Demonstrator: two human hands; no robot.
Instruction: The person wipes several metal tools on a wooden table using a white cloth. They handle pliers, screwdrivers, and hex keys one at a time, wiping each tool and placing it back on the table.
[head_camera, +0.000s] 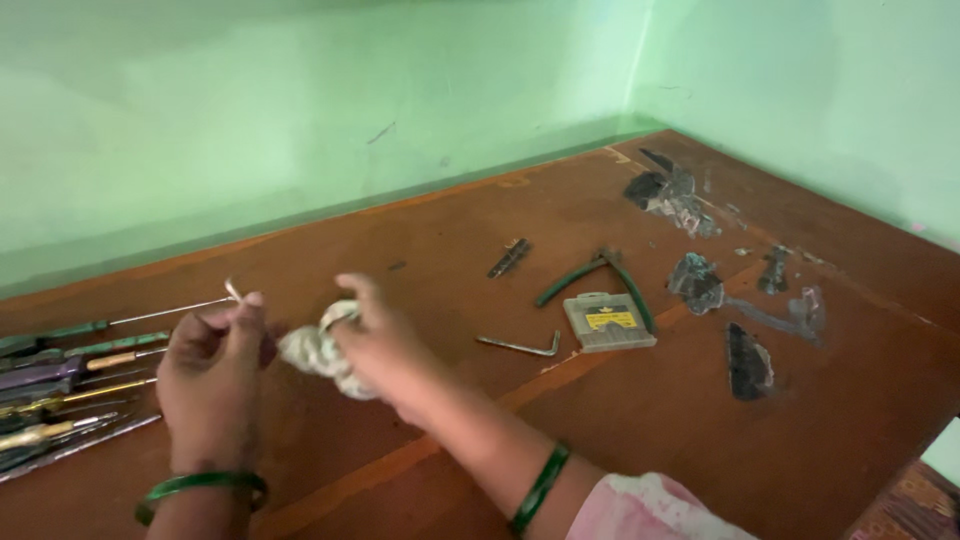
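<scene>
Brown table (620, 420): left hand (210, 375) pinches small metal piece (232, 290); right hand (385, 345) grips white rag (312, 352); small case (607, 320) closed

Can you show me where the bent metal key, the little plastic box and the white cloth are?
Hex key (522, 346), head view: on its long straight arm.
Small plastic case (608, 321), head view: on its yellow-labelled lid.
White cloth (315, 352), head view: on the bunched part beside the right hand (385, 345).

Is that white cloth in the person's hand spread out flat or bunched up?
Bunched up: the white cloth sits crumpled into a lump in the right hand.
</scene>
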